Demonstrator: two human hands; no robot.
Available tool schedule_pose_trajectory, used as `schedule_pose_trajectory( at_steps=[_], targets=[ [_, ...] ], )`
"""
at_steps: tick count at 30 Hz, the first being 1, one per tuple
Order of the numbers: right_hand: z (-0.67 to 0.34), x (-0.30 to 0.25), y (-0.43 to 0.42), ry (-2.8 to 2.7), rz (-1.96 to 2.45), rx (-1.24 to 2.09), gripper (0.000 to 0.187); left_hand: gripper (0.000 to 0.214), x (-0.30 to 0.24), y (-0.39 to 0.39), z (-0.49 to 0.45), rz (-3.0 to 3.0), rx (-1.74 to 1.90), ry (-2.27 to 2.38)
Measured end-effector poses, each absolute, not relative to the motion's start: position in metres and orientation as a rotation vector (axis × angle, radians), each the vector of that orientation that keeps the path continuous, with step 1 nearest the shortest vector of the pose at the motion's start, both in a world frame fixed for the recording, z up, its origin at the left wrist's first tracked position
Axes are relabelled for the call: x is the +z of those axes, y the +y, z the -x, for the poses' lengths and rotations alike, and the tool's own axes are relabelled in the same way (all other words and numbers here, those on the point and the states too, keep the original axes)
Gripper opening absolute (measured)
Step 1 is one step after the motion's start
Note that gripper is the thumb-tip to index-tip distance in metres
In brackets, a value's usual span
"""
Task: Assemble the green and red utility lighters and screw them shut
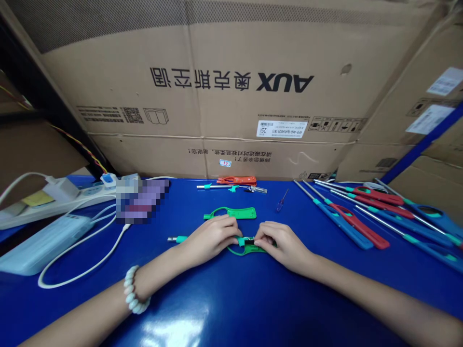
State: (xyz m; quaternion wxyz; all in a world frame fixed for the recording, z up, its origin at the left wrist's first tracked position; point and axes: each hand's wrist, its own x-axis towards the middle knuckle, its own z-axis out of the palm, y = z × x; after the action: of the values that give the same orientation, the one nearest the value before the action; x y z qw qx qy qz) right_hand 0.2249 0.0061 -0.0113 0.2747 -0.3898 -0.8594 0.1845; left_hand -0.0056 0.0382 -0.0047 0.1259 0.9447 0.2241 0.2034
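My left hand (211, 239) and my right hand (282, 243) meet at the middle of the blue table (231, 299), both pinching a green plastic lighter body (248, 246) that lies flat. A metal tube with a teal collar (177, 239) sticks out to the left from under my left hand. Just behind the hands lies a separate green handle shell (231, 212). I wear a pale bead bracelet (133, 291) on the left wrist.
Several long red and blue lighters (365, 217) lie at the right. An orange shell with a metal tube (235, 183) and a small screwdriver (282, 200) sit at the back. A power strip (54, 197), a white power bank (39, 243) and cables are left. Cardboard boxes (217, 96) wall the back.
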Motion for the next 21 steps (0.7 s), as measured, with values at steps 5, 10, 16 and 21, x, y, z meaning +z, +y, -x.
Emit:
schedule_pose_trajectory(
  at_steps=[5,10,16,21],
  targets=[
    [-0.225,-0.012,0.006,-2.3,1.057,0.52,0.019,0.024,-0.004,0.037,0.007,-2.754,0.586,0.636],
    [-0.226,-0.014,0.006,-2.294,1.053,0.516,0.017,0.025,-0.005,0.036,0.006,-2.738,0.618,0.623],
    [-0.225,-0.015,0.006,-2.286,1.034,0.522,0.016,0.022,-0.011,0.036,0.003,-2.722,0.635,0.656],
    [-0.225,-0.015,0.006,-2.284,1.034,0.536,0.016,0.023,-0.014,0.036,0.004,-2.67,0.643,0.657]
  ],
)
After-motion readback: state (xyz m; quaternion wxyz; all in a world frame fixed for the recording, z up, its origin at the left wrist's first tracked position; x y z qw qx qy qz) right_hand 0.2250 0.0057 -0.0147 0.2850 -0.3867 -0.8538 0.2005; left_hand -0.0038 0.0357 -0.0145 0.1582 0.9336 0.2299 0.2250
